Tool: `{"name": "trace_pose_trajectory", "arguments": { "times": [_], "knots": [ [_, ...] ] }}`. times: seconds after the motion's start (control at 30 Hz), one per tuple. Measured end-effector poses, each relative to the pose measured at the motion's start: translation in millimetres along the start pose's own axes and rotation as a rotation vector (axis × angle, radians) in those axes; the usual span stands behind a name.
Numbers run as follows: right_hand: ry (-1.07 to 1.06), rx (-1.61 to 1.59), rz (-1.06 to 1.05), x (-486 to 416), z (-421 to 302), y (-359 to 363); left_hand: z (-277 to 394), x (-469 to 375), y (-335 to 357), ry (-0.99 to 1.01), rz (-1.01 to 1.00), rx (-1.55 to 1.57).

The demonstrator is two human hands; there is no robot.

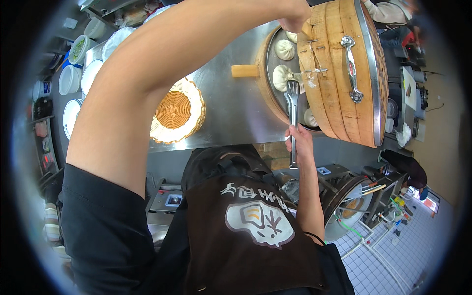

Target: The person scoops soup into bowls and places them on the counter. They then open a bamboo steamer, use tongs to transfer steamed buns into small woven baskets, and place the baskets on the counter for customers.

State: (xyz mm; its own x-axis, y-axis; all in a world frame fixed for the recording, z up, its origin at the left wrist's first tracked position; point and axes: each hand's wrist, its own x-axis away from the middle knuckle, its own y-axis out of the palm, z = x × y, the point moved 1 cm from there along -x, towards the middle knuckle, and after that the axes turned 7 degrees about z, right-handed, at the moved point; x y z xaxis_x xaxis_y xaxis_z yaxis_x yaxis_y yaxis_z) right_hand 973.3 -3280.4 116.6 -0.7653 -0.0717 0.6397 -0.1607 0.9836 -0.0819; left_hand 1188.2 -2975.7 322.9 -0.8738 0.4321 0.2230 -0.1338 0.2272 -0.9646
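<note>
A bamboo steamer lid (335, 73) with a metal handle is tilted up over the right part of a round steamer (262, 70). My left hand (295, 20) is at the lid's far side, closed on its wooden grip (306, 31); the fingers are partly hidden. White pleated buns, such as this one (284, 49), lie on the steamer's dark liner. My right hand (300, 140) holds metal tongs (293, 110) near the steamer's near rim. The tips of the tongs are at a larger bun (282, 76); whether they grip it cannot be told. The lid hides the rest of the steamer.
A lined wicker basket (173, 110) sits on the steel worktop (225, 114) at left. Beyond my left arm are white bowls (72, 114) and plastic tubs (69, 80). A large round vessel (346, 206) stands at lower right. Other people are at the right.
</note>
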Motion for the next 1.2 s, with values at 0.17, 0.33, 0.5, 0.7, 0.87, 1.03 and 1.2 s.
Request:
{"name": "trace_pose_trajectory", "arguments": {
  "times": [0.17,0.33,0.5,0.7,0.87,1.03,1.2],
  "knots": [
    [-0.094,0.271,0.125,-36,13,-11,-1,0,2,-0.031,0.067,0.062],
    [-0.379,0.695,0.254,-42,4,4,-2,0,2,-0.027,0.063,0.041],
    [-0.337,1.146,0.321,-45,-25,30,-3,0,1,-0.036,0.068,0.075],
    [-0.369,1.304,0.362,-42,-31,31,-3,-1,0,0.006,0.056,0.036],
    [-0.381,1.29,0.348,-46,-28,30,-2,-1,0,-0.015,0.062,0.037],
    [-0.437,1.074,0.307,-54,-18,20,-2,1,-2,0.018,0.085,0.08],
    [-0.024,0.434,0.1,-48,-4,-2,-2,3,-4,-0.011,0.054,0.079]
  ]
}}
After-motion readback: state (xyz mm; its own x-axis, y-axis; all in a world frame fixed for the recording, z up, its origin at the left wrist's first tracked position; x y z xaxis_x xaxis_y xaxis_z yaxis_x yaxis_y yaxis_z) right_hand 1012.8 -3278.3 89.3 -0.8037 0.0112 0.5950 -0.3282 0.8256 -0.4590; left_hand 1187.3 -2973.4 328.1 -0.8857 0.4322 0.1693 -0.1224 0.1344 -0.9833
